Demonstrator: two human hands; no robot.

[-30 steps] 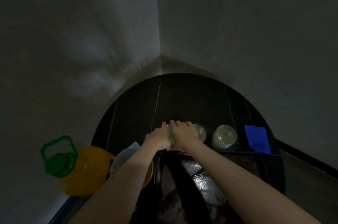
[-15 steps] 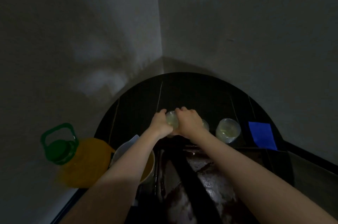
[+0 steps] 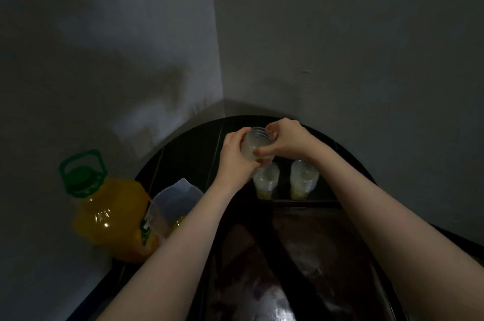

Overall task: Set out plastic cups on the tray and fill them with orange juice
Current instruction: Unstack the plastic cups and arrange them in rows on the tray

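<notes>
Both my hands hold a stack of clear ribbed plastic cups (image 3: 255,143) lifted above the dark counter. My left hand (image 3: 235,155) wraps its lower side and my right hand (image 3: 284,141) pinches the upper rims. Below it stand two clear cups, one (image 3: 265,180) near my left wrist and another (image 3: 303,179) to its right, each with a little yellow liquid at the bottom. A big orange juice bottle (image 3: 110,216) with a green cap stands at the left. The dark glossy tray (image 3: 301,255) lies between my forearms.
A translucent jug (image 3: 174,202) with some juice in it stands beside the bottle, partly under my left forearm. Grey walls meet in a corner just behind the counter (image 3: 188,158). The light is dim.
Both hands have lifted the cup stack up and away from the counter. The view has tilted, and the blue patch at the right has left the frame.
</notes>
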